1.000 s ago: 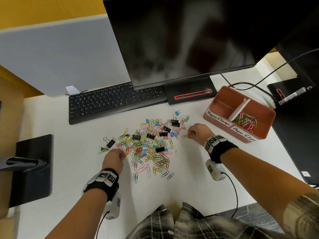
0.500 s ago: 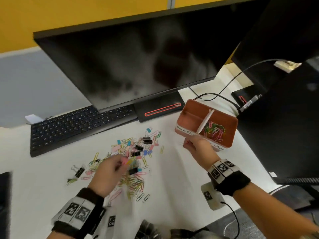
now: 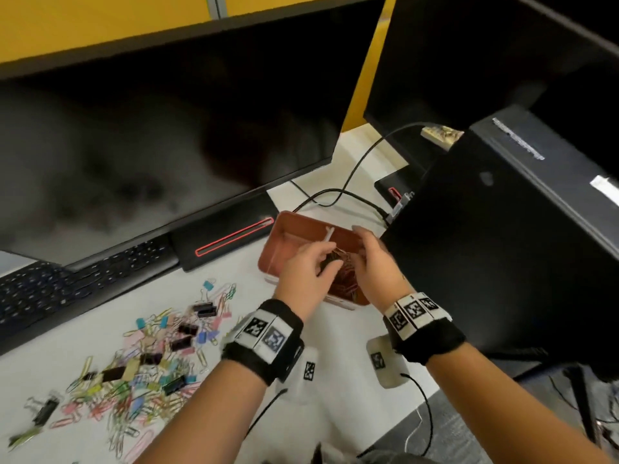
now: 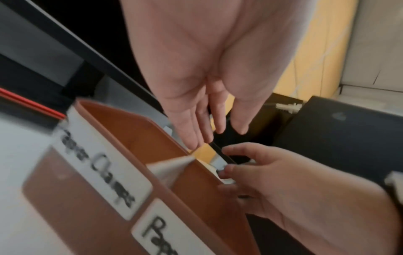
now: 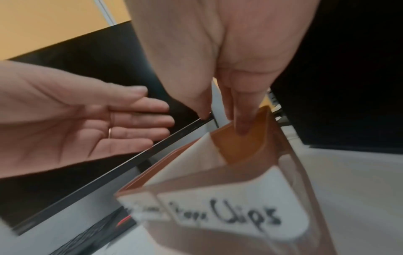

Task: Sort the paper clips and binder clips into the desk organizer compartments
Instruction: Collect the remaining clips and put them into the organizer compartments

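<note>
Both hands hung over the organizer [image 3: 284, 239]. The left hand [image 3: 306, 267] was flat, fingers straight, holding nothing. The right hand [image 3: 371, 262] had its fingers loosely bent above the clip-filled compartment; whether it pinched anything I could not tell. Beneath them lay paper clips [image 3: 345, 279]; well off to the left, the loose pile [image 3: 147, 366] covered the desk [image 3: 338, 390].
</note>
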`<state>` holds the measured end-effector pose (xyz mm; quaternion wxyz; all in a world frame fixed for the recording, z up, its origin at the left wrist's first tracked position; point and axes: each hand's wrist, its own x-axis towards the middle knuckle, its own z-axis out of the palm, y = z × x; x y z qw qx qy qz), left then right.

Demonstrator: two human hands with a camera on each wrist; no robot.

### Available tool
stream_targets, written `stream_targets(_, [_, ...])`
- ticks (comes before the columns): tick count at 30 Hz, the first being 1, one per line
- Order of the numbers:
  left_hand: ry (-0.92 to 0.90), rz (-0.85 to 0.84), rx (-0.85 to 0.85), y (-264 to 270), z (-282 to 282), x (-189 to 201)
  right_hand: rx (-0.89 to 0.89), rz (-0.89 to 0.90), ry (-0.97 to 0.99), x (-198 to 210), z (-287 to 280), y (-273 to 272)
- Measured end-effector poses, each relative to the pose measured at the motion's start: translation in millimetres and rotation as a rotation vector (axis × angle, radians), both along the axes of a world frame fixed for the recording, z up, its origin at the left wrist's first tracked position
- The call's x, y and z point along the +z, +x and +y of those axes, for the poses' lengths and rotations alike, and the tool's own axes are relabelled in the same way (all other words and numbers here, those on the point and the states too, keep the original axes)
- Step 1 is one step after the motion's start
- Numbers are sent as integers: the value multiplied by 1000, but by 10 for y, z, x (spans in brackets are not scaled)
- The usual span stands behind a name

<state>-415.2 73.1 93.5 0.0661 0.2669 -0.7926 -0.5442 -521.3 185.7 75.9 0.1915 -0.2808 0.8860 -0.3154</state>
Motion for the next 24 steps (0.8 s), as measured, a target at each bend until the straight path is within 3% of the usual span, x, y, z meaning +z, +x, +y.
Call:
stream_targets(3, [-166,81,73,474,-239,88,222,164,-166,14,-54,231])
stream_targets(5, [-241,40,178,947,-444,55,436,127,-211,-67,-153,429])
stream_targets(9, [-376,-220,433,2039,-736,-185,775,-15,-5,-364,-389,898])
stream_targets(11, [-321,-362,565,2577,-761,-389,881,7,111,-466,-545,1087])
stream_targets(14, [-225,-587,638,3199,-671,-734,854,37,141,-486,-874,1252])
stream_targets(18, [-321,-783,586,3571,-528,-1021,743,54,190,-577,-1358,1311])
stream_targets(21, [-385,-808,602,3692,-531,-1090,723,54,308,-675,-1596,1316])
stream_targets(24, [-355,-729,633,3757,-597,-1092,713,68,361,-782,-1667,1303])
